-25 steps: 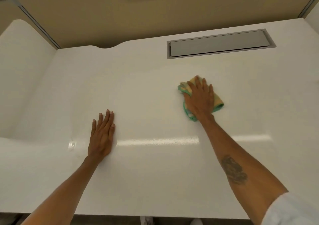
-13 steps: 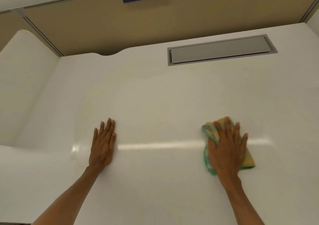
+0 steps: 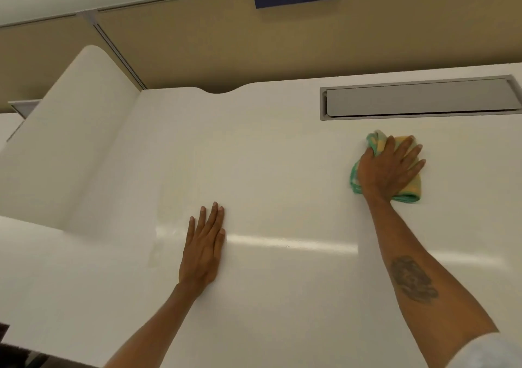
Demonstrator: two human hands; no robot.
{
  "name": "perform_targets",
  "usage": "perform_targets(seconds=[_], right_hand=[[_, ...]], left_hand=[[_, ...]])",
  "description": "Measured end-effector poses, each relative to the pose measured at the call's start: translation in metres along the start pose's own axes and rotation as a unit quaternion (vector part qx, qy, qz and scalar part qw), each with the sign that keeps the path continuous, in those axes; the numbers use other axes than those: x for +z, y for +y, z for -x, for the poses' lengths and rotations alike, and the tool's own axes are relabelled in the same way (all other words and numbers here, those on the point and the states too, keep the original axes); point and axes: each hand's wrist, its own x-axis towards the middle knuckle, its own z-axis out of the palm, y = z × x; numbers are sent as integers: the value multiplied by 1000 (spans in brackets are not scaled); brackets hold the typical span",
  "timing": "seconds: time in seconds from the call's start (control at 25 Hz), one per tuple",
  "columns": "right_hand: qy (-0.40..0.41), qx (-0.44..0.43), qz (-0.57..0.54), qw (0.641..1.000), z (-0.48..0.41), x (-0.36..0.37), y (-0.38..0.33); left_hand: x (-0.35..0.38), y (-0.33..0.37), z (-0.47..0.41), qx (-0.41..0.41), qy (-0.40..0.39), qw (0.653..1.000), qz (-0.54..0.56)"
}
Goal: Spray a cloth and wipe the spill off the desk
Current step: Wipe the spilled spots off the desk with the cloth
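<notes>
Here my right hand [image 3: 391,167] presses spread fingers onto the bunched cloth [image 3: 410,192] at two o'clock, just short of the grey cable hatch [image 3: 418,102], to scrub; my left hand [image 3: 204,247], flat and empty at seven o'clock, braces me on the desk [image 3: 268,156]

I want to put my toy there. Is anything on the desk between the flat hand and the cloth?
No. In the head view, only bare white desk lies between the left hand and the cloth.
</notes>
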Motion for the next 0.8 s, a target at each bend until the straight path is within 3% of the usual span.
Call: perform_targets(seconds=[0.2, 0.32, 0.4, 0.52, 0.6, 0.68, 0.8], right_hand=[[-71, -142, 23, 987, 22, 29, -77], [-135, -267, 32, 954, 40, 40, -110], [-190, -370, 40, 909, 48, 43, -116], [-258, -534, 41, 805, 44, 36, -99], [-282, -594, 31, 752, 34, 26, -78], [-273, -603, 21, 750, 23, 16, -54], [-226, -516, 24, 826, 7, 0, -11]], left_hand=[[0, -3, 0, 0, 10, 1000, 1], [0, -2, -2, -1, 11, 1000, 3], [0, -2, -2, -4, 13, 1000, 9], [-1, -2, -2, -2, 7, 1000, 9], [-2, -2, -2, -3, 3, 1000, 5], [-2, -1, -2, -4, 1, 1000, 3], [-3, 0, -1, -4, -2, 1000, -2]])
